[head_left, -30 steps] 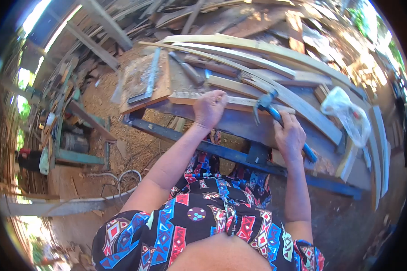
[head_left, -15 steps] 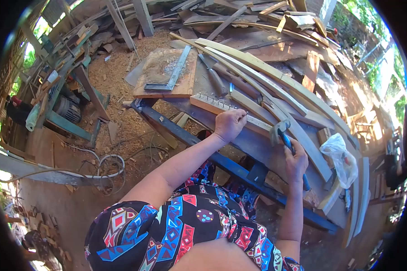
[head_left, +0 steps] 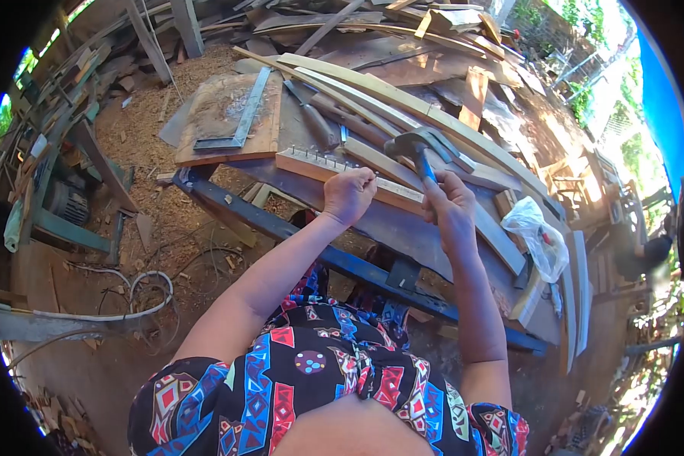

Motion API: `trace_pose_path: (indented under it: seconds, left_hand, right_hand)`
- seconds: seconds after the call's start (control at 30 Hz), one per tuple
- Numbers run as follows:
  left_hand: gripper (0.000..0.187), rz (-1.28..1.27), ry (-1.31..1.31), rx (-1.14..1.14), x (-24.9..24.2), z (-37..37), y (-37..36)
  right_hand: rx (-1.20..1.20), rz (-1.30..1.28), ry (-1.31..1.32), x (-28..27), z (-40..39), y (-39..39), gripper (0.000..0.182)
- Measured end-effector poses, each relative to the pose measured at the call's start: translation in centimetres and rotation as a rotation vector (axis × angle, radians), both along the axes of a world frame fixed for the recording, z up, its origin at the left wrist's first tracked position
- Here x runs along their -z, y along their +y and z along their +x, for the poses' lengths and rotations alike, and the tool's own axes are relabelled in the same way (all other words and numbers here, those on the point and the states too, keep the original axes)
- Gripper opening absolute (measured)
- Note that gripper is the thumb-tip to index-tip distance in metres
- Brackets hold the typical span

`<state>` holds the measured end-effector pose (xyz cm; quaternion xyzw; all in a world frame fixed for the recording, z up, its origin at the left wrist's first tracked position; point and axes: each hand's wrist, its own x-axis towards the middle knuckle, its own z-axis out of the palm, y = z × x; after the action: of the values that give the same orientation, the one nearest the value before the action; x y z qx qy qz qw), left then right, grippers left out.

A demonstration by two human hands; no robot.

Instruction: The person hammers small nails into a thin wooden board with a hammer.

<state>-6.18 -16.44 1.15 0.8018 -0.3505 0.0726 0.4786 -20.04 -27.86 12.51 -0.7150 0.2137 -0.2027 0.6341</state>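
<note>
Hammer [head_left: 410, 144] up, gripped tight in the right hand [head_left: 450, 207], head poised over the wooden strip [head_left: 349, 173] lying across the bench [head_left: 403, 228]. Left hand [head_left: 347, 194] pinches down on that strip, fingers closed, likely steadying a nail. A row of nails [head_left: 315, 156] already stands along the strip's left end; the right stretch looks bare.

Nailed strip [head_left: 342, 171] on the workbench [head_left: 403, 228], steel square [head_left: 235, 114] behind-left, plastic bag [head_left: 538, 235] right.
</note>
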Motion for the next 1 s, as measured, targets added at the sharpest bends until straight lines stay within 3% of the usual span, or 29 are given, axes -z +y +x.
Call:
trace_pose_path:
  seconds: [0.23, 0.5, 0.57, 0.7, 0.77, 0.87, 1.0]
  left_hand:
    - [0.010, 0.013, -0.063, -0.025, 0.0, 0.0, 0.0]
    - [0.009, 0.030, -0.077, -0.033, 0.9, 0.2, 0.4]
    - [0.009, -0.028, -0.099, -0.014, 1.2, 0.1, 0.8]
    - [0.010, -0.009, -0.077, 0.004, 1.1, 0.0, 1.3]
    - [0.009, -0.058, -0.107, 0.023, 1.1, 0.2, 1.3]
    - [0.009, -0.068, -0.117, 0.060, 0.9, 0.4, 1.7]
    - [0.009, -0.102, -0.104, 0.063, 1.3, 0.7, 1.2]
  right_hand:
    - [-0.062, -0.114, 0.251, 2.1, 1.0, -0.3, 0.023]
    - [-0.044, -0.109, 0.091, 0.9, 1.6, -0.1, 0.022]
    - [-0.074, -0.142, 0.276, 2.8, 1.9, -1.0, 0.020]
    - [-0.045, -0.059, 0.273, 0.5, 1.8, -0.6, 0.020]
    - [-0.037, -0.043, 0.123, -0.1, 1.8, -0.5, 0.020]
    - [-0.051, -0.085, 0.095, 0.7, 1.8, -0.7, 0.020]
    - [-0.051, -0.123, 0.357, 0.9, 1.9, -0.5, 0.021]
